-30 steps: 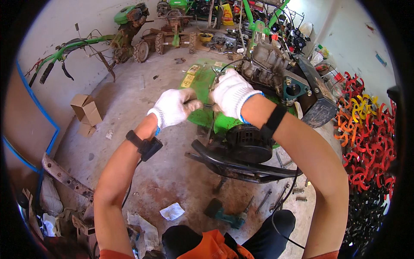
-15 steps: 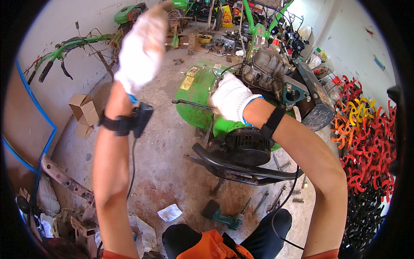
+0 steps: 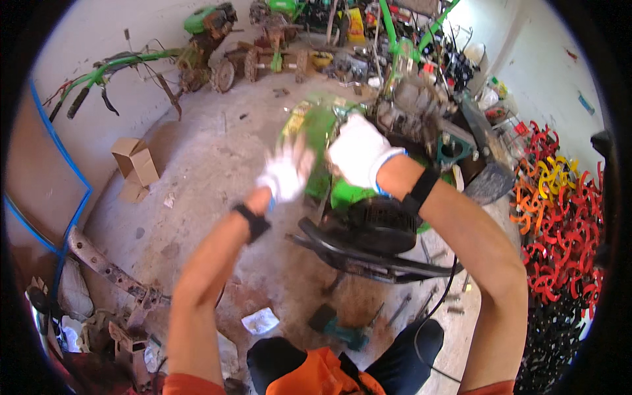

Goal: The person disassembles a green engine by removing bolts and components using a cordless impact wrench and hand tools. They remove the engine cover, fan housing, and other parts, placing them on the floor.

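Left hand [image 3: 288, 168]: gloved in white, at the centre of the frame, slightly left, with fingers spread and the hand open (its outline is blurred). It lies in view against the left edge of the green machine [image 3: 319, 125]; contact cannot be confirmed.

Right hand [image 3: 361, 155]: also gloved, just right of centre, over the same machine. Its fingers are turned away from view, so whether it is closed on a part cannot be told.

The green machine occupies the centre and upper centre of the frame. A dirty grey engine [image 3: 409, 105] sits on its upper right, a black round cover [image 3: 385, 224] below the right hand, and a black tube frame [image 3: 368, 261] beneath that.

On the floor, lower centre, lies a teal and black power drill [image 3: 343, 332], with a crumpled white sheet [image 3: 261, 320] to its left. An open cardboard box [image 3: 137, 164] stands at left.

Along the right edge are piled curved blades [image 3: 559, 253], red for the most part (yellow and orange ones higher up), with black pieces [image 3: 550, 345] at lower right. A second machine [image 3: 214, 23], with green handlebars, stands at upper left.
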Motion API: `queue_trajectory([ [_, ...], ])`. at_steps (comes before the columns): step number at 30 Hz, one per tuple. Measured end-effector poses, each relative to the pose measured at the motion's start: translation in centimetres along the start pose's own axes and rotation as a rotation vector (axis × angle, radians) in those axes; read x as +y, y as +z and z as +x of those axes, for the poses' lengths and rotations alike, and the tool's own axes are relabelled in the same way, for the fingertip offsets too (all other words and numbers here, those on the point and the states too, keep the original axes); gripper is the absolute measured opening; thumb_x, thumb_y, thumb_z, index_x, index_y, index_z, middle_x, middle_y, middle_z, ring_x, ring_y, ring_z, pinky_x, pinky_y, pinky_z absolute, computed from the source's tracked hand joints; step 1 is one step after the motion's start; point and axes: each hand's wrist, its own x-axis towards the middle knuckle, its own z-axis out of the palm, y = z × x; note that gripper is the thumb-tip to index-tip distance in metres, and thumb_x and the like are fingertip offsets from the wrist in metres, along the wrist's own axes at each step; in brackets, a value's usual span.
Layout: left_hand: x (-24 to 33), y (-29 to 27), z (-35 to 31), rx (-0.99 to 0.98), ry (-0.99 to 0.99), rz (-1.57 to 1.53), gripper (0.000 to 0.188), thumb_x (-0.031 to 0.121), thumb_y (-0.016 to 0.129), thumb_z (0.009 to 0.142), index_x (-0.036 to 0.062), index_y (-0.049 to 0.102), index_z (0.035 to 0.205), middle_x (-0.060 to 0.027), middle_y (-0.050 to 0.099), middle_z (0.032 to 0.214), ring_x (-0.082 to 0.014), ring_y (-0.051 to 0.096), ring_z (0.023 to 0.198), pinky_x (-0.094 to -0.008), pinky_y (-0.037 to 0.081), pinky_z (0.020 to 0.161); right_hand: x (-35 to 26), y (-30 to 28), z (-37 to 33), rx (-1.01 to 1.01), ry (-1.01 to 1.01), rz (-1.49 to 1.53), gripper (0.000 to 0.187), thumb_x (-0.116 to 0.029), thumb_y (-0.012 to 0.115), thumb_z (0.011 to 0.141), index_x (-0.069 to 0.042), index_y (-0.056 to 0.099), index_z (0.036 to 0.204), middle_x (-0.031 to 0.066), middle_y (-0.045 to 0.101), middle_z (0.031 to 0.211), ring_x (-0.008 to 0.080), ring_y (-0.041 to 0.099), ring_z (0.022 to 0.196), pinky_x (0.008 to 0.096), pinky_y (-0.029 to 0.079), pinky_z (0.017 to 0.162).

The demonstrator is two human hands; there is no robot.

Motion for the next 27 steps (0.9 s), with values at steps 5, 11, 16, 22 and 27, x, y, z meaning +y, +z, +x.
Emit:
queue_trajectory([
  [5,-5.8,4.0,2.5,0.414,0.174,-0.592,0.058,0.041,0.045,0.120,0.0091,0.042,0.167,-0.0227,0.054,0.158,-0.0369,0.056,0.140,-0.0528,0.045,0.118,0.6,-0.5,-0.1,-0.024,-0.006,-0.011,0.020,-0.027,0.072,0.091,-0.016,0.087,0.086,0.0062,0.080,0.080,0.0273,0.076,0.082,0.0442,0.049,0.090],
  [11,-1.1,5.0,-4.3,0.054,0.310,-0.560,0.042,0.003,0.060,0.112,-0.0014,0.061,0.153,-0.0063,0.074,0.110,-0.0151,0.068,0.093,-0.0212,0.055,0.085,0.7,0.7,0.2,0.005,0.020,-0.024,0.017,-0.028,0.076,0.089,-0.015,0.085,0.084,0.0097,0.080,0.082,0.0314,0.077,0.087,0.0474,0.050,0.091],
  [16,0.7,8.3,-4.4,0.051,0.159,-1.015,0.025,0.012,0.063,0.113,-0.0011,0.068,0.134,-0.0069,0.076,0.106,-0.0227,0.072,0.098,-0.0362,0.059,0.091,0.5,0.2,-0.6,0.062,0.016,0.099,0.020,-0.036,0.076,0.093,-0.018,0.083,0.091,0.0093,0.077,0.083,0.0358,0.075,0.091,0.0487,0.051,0.091],
  [22,0.3,5.9,-5.0,-0.105,0.060,-1.536,0.019,0.013,0.059,0.117,-0.0020,0.067,0.125,0.0022,0.065,0.095,-0.0106,0.059,0.084,-0.0286,0.053,0.076,-0.3,-2.4,-12.5,0.501,0.005,0.506,0.033,-0.033,0.075,0.103,-0.009,0.080,0.124,0.0139,0.079,0.112,0.0338,0.073,0.110,0.0476,0.056,0.101],
  [27,1.3,6.9,-5.0,-0.217,0.166,-1.730,0.018,0.021,0.059,0.119,0.0048,0.066,0.120,0.0040,0.062,0.095,-0.0080,0.054,0.080,-0.0262,0.047,0.070,-4.6,0.1,-20.4,0.298,0.100,0.915,0.035,-0.030,0.080,0.100,-0.004,0.080,0.123,0.0177,0.080,0.110,0.0396,0.076,0.102,0.0495,0.060,0.093],
])
